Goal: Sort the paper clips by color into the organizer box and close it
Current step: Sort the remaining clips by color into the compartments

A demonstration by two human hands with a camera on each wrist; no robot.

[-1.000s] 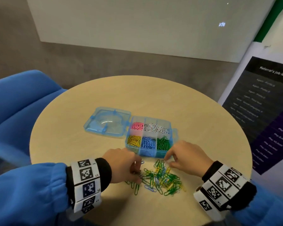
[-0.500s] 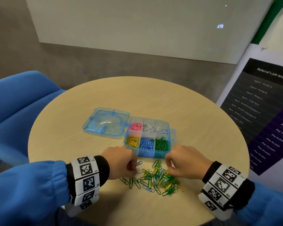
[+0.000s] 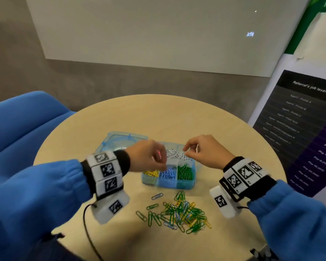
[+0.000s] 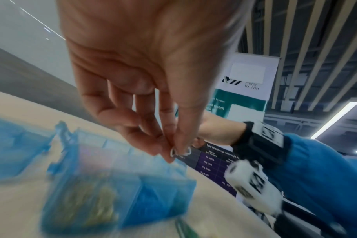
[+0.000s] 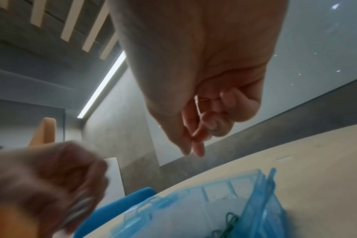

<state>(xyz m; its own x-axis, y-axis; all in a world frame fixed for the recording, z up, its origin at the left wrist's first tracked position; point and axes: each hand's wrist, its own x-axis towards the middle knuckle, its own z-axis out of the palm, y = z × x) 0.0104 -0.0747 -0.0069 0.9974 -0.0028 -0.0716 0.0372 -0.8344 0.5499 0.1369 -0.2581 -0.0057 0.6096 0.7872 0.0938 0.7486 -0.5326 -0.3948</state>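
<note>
One organizer box (image 3: 169, 182), blue, lid (image 3: 119, 141) open flat to its left, on one round table (image 3: 224, 132). Six compartments: white, yellow, blue and green clips visible; a pink one largely hidden behind the left hand (image 3: 149, 159); the far right one cut off by the right hand (image 3: 205, 151). One loose pile of clips (image 3: 179, 213) lies near the box's front edge, too tangled to count. Left hand pinches a white clip (image 4: 180, 152) above the box; right thumb and forefinger are pressed together, contents unclear.
</note>
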